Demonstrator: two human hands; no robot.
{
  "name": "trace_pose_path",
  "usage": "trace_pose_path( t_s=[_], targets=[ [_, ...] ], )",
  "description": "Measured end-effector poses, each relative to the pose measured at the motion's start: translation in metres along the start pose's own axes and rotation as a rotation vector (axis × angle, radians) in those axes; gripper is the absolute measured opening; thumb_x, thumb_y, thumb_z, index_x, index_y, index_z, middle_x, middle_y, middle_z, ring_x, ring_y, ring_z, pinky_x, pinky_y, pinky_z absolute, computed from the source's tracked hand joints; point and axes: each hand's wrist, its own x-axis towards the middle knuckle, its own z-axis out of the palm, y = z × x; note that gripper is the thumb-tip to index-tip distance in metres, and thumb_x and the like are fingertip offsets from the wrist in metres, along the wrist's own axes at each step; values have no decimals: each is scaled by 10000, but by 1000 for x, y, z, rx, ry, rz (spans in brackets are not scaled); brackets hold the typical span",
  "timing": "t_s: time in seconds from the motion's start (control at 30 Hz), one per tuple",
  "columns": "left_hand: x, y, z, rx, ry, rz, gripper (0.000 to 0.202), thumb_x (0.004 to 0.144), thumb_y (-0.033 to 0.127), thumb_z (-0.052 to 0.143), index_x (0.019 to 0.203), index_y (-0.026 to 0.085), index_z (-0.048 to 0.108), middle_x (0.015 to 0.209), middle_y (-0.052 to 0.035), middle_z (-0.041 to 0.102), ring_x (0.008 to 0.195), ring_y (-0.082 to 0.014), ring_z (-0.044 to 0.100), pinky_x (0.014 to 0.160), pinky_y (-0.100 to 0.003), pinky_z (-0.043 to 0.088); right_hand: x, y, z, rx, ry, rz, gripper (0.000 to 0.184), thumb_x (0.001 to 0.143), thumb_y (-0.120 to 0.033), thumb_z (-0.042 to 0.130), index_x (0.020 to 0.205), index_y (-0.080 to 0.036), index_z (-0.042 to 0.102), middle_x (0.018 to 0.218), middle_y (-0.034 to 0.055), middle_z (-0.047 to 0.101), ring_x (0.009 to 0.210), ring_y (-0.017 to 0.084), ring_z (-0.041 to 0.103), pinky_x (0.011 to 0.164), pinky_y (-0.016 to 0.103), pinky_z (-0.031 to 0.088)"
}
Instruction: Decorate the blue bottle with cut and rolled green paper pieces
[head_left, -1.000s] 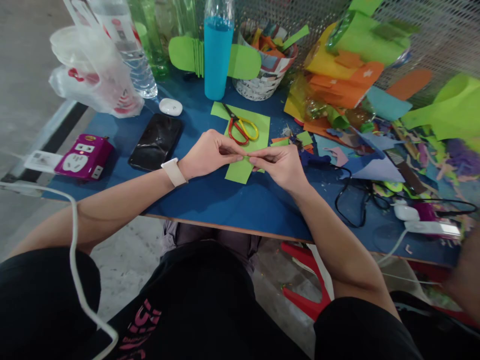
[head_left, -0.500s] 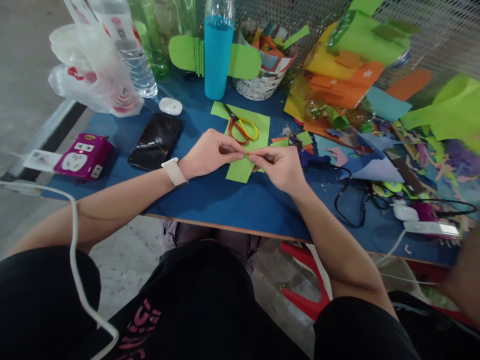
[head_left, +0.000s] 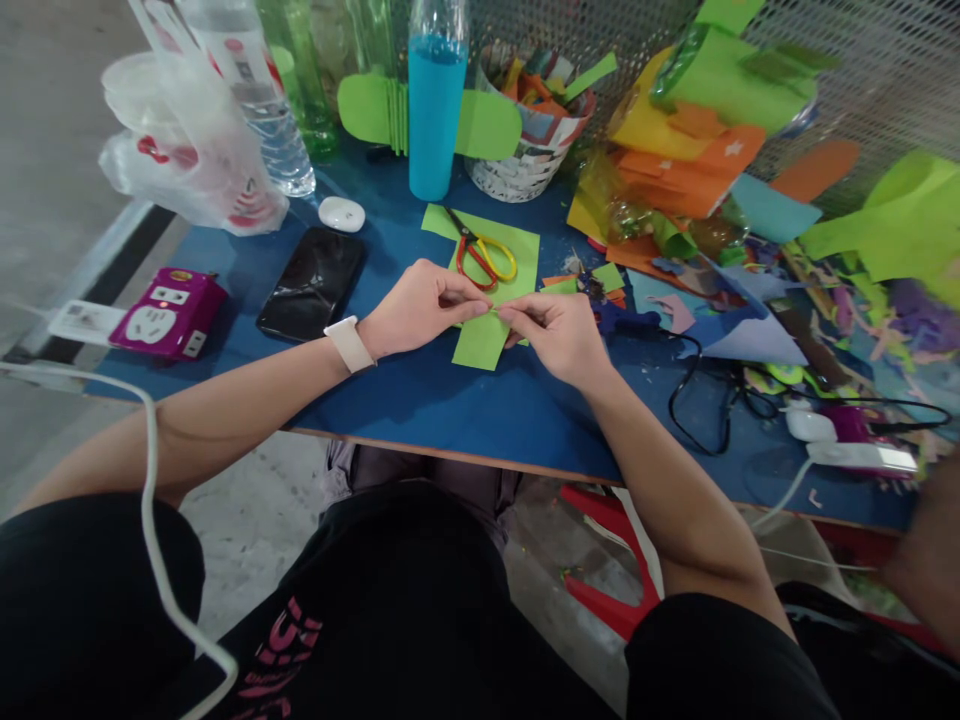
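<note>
My left hand [head_left: 444, 305] and my right hand [head_left: 553, 332] meet at their fingertips above the table. Thumb and forefinger of each are pinched on a small piece of green paper [head_left: 493, 309], mostly hidden by the fingers. Beneath and behind them lies a larger sheet of green paper [head_left: 525, 262], and a green strip [head_left: 480, 345] extends toward me below the fingertips. Scissors [head_left: 486, 258] with one red and one yellow handle rest on the sheet, just beyond my fingers.
To the left are a black phone [head_left: 311, 285], a white case [head_left: 342, 213] and a purple power socket [head_left: 171, 312]. A blue bottle [head_left: 436, 120] and a woven basket [head_left: 517, 165] stand behind. Paper scraps [head_left: 750, 310] and a black cable [head_left: 701, 430] cover the right side.
My fingertips have drawn slightly apart, while both hands keep their pinch in nearly the same place. The scissors and the larger sheet have not moved.
</note>
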Motion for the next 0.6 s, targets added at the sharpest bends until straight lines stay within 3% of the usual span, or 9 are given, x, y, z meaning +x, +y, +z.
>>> trace_pose_path(
  t_s=[0.6],
  targets=[
    [-1,4,0,-83,-9,-18,104,977,245,881,1026,200,960,1014,-81,923,920,-225,870,828,-301,700,1,7,6,120,77,-12,484,835,-701,1010,941,-231,963,786,56,874,620,210,811,619,349,720]
  ],
)
